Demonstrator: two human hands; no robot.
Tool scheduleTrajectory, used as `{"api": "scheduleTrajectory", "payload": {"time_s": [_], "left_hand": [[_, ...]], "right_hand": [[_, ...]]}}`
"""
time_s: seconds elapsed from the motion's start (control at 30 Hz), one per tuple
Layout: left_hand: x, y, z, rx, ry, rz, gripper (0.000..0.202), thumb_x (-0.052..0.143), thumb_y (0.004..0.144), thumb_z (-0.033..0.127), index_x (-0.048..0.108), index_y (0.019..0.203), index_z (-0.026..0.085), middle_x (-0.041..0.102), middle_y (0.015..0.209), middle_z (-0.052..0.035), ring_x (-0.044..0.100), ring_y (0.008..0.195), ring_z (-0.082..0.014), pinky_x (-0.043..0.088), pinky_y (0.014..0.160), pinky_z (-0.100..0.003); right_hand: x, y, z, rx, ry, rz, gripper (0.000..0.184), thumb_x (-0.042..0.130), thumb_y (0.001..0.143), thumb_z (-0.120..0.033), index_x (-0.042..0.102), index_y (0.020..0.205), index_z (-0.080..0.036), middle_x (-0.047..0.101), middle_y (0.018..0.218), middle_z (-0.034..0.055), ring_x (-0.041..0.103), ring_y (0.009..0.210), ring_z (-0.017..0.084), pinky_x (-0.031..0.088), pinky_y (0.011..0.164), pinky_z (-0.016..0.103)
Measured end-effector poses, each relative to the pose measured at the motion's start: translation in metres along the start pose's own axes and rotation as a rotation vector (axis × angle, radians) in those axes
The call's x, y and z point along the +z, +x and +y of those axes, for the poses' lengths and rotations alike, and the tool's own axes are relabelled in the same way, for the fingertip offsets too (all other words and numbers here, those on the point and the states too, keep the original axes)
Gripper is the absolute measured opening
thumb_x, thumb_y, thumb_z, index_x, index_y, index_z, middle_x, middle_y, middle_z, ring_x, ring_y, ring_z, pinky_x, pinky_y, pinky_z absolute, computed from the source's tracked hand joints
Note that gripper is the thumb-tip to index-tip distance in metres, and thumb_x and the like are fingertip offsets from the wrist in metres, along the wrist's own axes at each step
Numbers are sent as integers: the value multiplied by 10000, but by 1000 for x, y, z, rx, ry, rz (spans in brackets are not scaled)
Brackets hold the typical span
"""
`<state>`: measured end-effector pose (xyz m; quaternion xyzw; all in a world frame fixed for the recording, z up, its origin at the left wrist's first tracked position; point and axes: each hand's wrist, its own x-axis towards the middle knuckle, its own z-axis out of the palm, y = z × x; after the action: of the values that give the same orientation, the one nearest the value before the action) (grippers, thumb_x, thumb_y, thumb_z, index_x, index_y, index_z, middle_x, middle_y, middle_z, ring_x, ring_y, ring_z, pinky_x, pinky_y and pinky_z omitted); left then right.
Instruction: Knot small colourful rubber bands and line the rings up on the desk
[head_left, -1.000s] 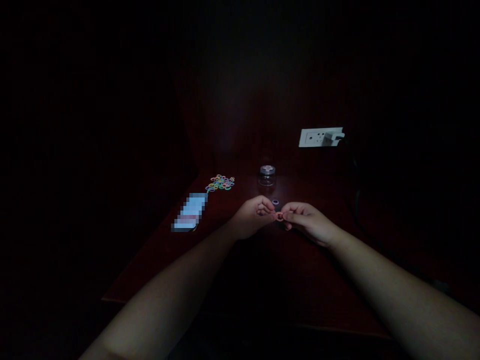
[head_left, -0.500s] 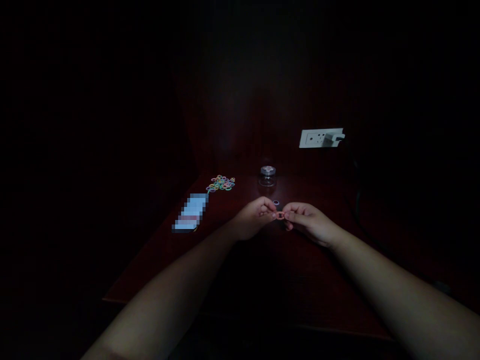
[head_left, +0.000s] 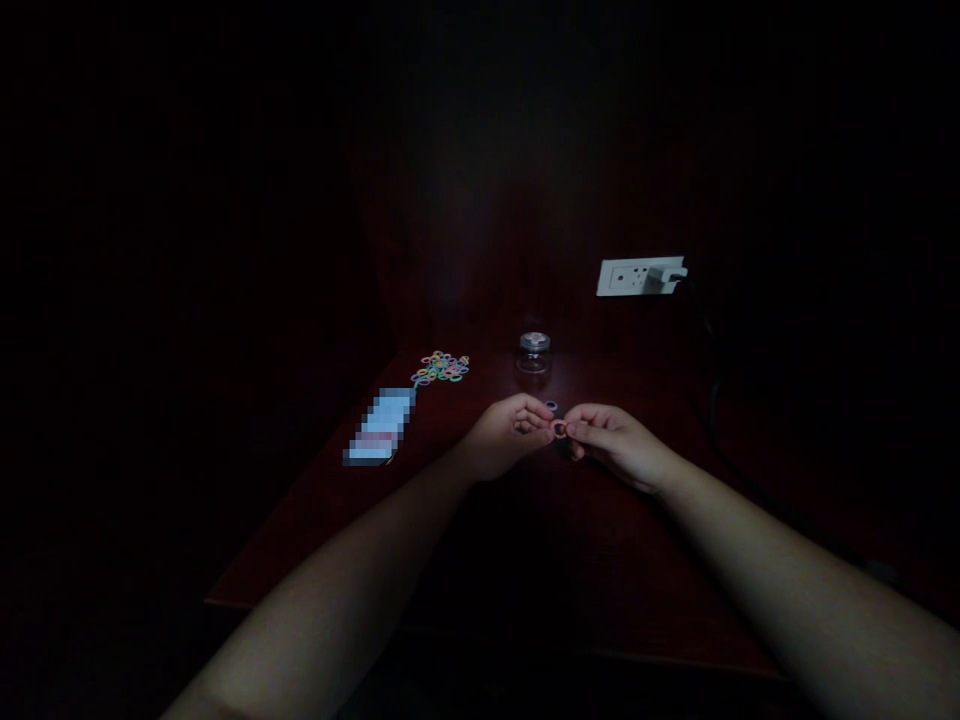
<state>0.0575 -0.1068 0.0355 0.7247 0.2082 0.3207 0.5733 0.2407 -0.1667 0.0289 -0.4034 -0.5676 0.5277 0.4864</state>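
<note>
A small salmon-pink hair tie [head_left: 559, 437] is pinched between my two hands, above the dark red table. My left hand [head_left: 510, 437] grips its left side with thumb and fingertips. From the other side, my right hand [head_left: 621, 442] holds it between thumb and forefinger. The loop looks round and slack. Just behind the fingertips lies a pale purple hair tie [head_left: 551, 403] on the tabletop. Farther back stands a clear jar [head_left: 534, 360] with a lid on.
A pile of multicoloured hair ties [head_left: 442, 370] lies at the back left. In front of it is a phone [head_left: 381, 425] with a lit, blurred screen. A white wall socket [head_left: 622, 278] carries a plug [head_left: 667, 276], and a dark cable [head_left: 715, 405] runs down at right.
The hair tie was drawn flat and wide between my fingers; now it has turned rounder. Both hands have barely moved.
</note>
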Motion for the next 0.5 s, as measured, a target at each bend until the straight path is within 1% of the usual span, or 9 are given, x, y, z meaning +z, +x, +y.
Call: {"api": "scheduleTrajectory", "payload": {"time_s": [0.33, 0.5], "left_hand": [[0, 0, 2, -7, 4, 2, 246, 661, 733, 206, 538, 923, 112, 582, 804, -17, 536, 687, -72, 405, 638, -212], [0, 1, 1, 0, -9, -6, 228, 647, 737, 192, 538, 920, 108, 613, 837, -41, 559, 711, -83, 414, 659, -220]], "right_hand": [[0, 0, 0, 1, -6, 4, 192, 649, 770, -331, 607, 752, -144, 550, 594, -7, 466, 553, 99, 355, 578, 246], [-1, 0, 1, -12, -64, 9, 210, 638, 777, -353, 616, 787, -144, 556, 620, 0, 455, 553, 97, 345, 566, 242]]}}
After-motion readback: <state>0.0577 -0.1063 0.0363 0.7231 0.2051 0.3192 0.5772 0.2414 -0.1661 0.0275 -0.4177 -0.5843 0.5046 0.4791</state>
